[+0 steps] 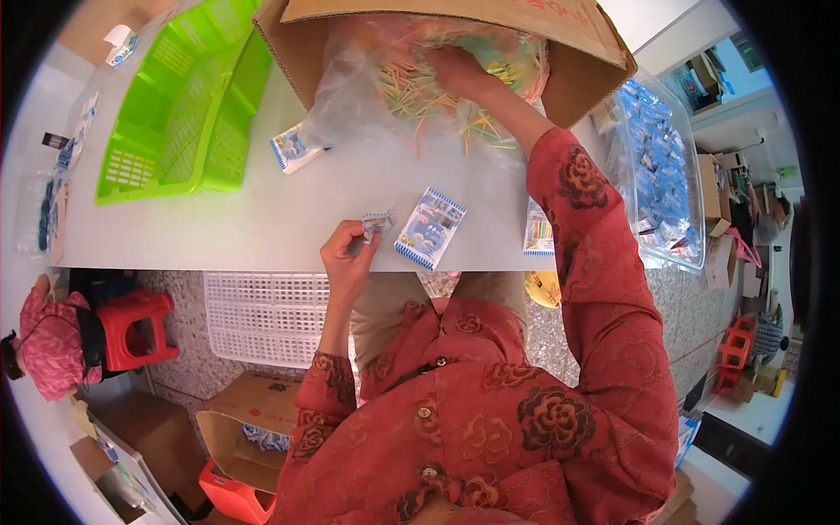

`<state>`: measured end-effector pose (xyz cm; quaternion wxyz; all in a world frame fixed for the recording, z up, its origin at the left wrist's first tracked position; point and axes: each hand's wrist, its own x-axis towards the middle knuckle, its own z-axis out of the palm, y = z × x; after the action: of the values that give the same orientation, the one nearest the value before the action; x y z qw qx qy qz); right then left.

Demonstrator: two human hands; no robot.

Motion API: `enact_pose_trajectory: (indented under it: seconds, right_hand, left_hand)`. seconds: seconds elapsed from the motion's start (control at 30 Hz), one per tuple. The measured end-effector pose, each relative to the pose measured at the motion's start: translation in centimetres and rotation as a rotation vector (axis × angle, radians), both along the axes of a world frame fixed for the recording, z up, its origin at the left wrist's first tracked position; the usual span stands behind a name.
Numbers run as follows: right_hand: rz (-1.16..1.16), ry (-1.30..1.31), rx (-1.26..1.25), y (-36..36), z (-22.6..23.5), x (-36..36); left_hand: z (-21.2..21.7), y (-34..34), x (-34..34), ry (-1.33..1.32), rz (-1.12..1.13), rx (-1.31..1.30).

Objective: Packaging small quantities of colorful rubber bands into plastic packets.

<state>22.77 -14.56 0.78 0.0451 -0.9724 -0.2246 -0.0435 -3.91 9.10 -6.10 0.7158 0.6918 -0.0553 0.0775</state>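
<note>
My left hand [348, 254] is above the table's near edge, its thumb and fingers pinching a small blue-and-white packet [378, 222] seen end-on. Just right of it a flat blue-and-white packet [430, 229] lies on the table. My right hand [457, 72] reaches into a tipped cardboard box [582, 74], among many thin pastel-coloured sticks [411, 87] in a clear plastic bag [346, 101]. Its fingers are hidden in the sticks, so their grip does not show. Another packet [297, 149] lies in front of the box, and a further one [538, 229] is partly under my right sleeve.
A green plastic basket [179, 131] stands at the left on the white table [236, 232]. At the right, a clear tub [700, 236] is filled with blue packets [658, 149]. Below the table are a white crate [262, 315] and an open carton [232, 437]. A person [52, 337] sits far left beside a red stool [136, 328].
</note>
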Motion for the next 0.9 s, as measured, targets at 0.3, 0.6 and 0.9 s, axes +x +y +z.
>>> enact_pose_trajectory:
  seconds: [0.3, 0.6, 0.9]
  right_hand:
    - [-0.188, 0.0, 0.701, -4.2, 2.8, -4.9]
    - [-0.329, 0.109, 0.999, -2.5, -2.1, -16.7]
    - [-0.339, 0.131, 1.013, -0.9, -6.4, -18.8]
  left_hand:
    - [-0.1, 0.2, 0.0, -0.026, 0.044, 0.112]
    - [-0.5, 0.6, 0.1, 0.018, -0.018, 0.114]
    - [-0.9, 0.7, 0.1, 0.015, -0.009, 0.08]
